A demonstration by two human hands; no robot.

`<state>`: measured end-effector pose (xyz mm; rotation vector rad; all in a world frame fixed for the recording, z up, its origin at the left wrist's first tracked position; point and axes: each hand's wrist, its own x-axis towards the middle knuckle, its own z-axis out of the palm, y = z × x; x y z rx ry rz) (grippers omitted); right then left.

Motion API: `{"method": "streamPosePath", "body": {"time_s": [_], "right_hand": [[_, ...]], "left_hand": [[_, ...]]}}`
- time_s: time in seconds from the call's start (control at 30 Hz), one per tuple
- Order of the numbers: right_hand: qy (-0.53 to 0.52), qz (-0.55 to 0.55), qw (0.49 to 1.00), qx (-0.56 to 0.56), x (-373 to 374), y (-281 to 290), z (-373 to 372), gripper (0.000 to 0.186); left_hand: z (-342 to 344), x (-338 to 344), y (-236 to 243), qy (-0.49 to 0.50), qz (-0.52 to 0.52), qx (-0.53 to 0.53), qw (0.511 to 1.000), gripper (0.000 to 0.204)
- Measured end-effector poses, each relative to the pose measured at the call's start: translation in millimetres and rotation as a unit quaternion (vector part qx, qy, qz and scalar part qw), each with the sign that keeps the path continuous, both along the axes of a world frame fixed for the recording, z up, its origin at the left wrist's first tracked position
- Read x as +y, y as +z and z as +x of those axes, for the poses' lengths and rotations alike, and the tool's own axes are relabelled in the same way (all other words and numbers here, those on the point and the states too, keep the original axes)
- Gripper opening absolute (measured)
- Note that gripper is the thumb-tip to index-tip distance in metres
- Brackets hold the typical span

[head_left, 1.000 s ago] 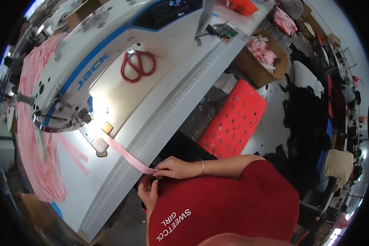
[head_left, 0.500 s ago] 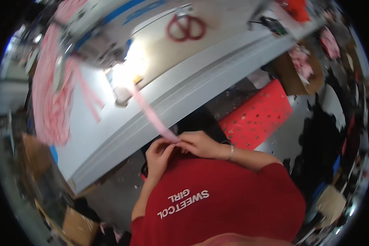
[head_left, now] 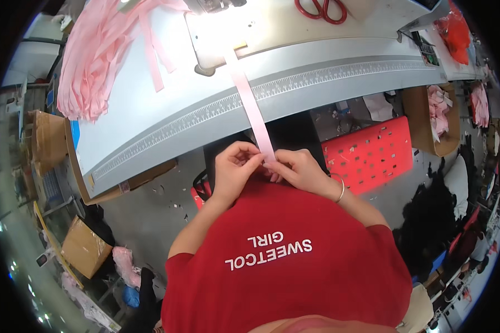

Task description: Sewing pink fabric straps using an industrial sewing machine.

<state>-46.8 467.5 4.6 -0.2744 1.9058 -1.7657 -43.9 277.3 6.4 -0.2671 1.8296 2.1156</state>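
We have left hand (head_left: 236,169) and right hand (head_left: 305,172) close together in front of red shirt (head_left: 294,222), each grip pinched closed on lower end of pink strip (head_left: 251,108). Strip runs from bright glare under sewing machine (head_left: 216,4), across ruler (head_left: 183,115), over front edge of tabletop (head_left: 130,100). Left on tabletop, we see pink heap (head_left: 97,69); right of strip, red scissors (head_left: 332,21).
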Motion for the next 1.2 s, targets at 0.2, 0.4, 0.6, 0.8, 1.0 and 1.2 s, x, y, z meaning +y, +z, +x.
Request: {"method": "streamPosePath", "body": {"time_s": [0.2, 0.4, 0.6, 0.8, 1.0, 1.2], "right_hand": [[-0.001, -0.007, 1.0, 0.001, 0.8, -0.2, 6.4, 0.022], [0.016, -0.004, 1.0, -0.027, 5.5, 3.6, 7.3, 0.02], [0.033, -0.039, 0.993, -0.104, 13.3, 2.3, 13.6, 0.021], [0.042, -0.071, 0.984, -0.157, 14.2, 2.6, 15.4, 0.02], [0.052, -0.058, 0.986, -0.144, 20.1, 6.0, 18.8, 0.019], [0.032, -0.083, 0.985, -0.147, 24.6, 5.9, 22.9, 0.018]], "left_hand": [[4.0, -2.8, -2.4, -0.025, 0.046, -0.05, 0.997, 0.009], [-0.3, -3.6, -6.1, -0.041, 0.073, -0.084, 0.993, 0.008], [0.1, -2.0, -6.6, -0.042, 0.118, -0.12, 0.985, 0.009], [1.5, -1.4, -5.7, -0.05, 0.135, -0.151, 0.978, 0.01], [2.0, -0.6, -4.4, -0.051, 0.154, -0.167, 0.973, 0.011], [1.9, -0.7, -5.4, -0.048, 0.151, -0.169, 0.973, 0.011]]}}
